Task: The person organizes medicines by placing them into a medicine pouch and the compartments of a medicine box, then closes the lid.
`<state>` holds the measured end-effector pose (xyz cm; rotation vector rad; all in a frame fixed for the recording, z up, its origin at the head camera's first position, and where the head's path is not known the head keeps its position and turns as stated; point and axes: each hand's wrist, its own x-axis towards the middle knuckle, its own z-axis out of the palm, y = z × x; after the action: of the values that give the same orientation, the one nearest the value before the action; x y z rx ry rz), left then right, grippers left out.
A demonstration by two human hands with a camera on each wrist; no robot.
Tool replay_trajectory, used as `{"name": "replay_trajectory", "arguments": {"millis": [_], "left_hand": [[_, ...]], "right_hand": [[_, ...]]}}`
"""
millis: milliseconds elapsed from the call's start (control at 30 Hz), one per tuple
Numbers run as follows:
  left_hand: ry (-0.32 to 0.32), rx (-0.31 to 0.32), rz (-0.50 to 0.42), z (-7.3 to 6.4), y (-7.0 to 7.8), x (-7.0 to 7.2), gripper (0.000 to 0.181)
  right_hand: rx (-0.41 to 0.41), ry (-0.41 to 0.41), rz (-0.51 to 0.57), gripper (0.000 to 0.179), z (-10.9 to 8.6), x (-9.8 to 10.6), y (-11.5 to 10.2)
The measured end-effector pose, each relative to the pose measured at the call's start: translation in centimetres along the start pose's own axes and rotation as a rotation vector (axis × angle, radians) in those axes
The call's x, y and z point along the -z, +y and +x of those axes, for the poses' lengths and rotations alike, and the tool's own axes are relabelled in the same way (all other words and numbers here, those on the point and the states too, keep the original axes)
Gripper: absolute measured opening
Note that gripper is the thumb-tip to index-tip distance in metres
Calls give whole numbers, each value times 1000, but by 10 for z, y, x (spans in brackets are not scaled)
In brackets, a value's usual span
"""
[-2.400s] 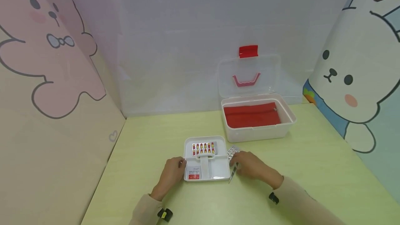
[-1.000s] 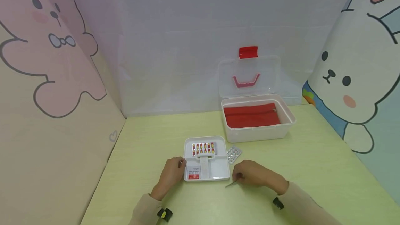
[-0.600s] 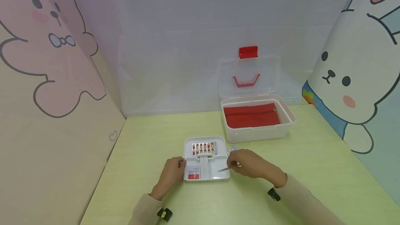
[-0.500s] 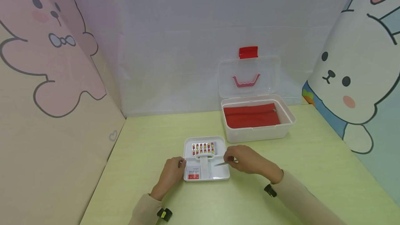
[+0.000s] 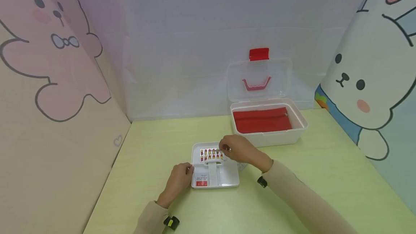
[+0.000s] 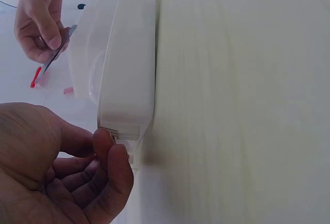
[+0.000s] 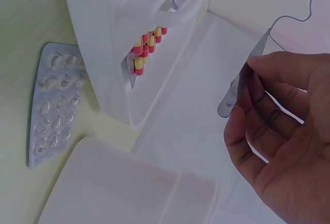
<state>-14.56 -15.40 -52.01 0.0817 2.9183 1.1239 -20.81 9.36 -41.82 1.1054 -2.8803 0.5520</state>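
Observation:
In the head view my left hand holds the left edge of an opened white plastic case. The left wrist view has its thumb and fingertips pinching a corner of the case. My right hand is above the case's far half, pinching thin metal tweezers between thumb and fingers. Their tip is over a blister pack of red and yellow capsules, apparently above it rather than touching. A white strip runs down the case's near half beside a small red-and-white packet.
A second, silver blister pack lies on the table right of the case, mostly hidden by my right arm in the head view. Behind stands a white box with its clear lid raised, a red zipped pouch inside.
My right hand lifted the tweezers off the table beside the case, turned them, and moved them up and left over the far half. My left hand stayed at the case's edge.

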Motion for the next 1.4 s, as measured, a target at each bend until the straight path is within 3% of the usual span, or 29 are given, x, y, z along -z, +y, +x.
{"name": "replay_trajectory", "arguments": {"millis": [167, 500, 1033, 1400], "left_hand": [[-8, 9, 9, 0, 0, 0, 23], [-16, 20, 7, 0, -1, 0, 24], [-24, 24, 11, -1, 1, 0, 23], [-27, 31, 17, 1, 0, -1, 23]], "right_hand": [[-4, -11, 5, 9, 15, -4, 0], [-116, -53, 12, 12, 41, -22, 7], [-116, -66, -226, 7, 60, -63, 14], [-97, -32, -328, 10, 61, -69, 9]]}}
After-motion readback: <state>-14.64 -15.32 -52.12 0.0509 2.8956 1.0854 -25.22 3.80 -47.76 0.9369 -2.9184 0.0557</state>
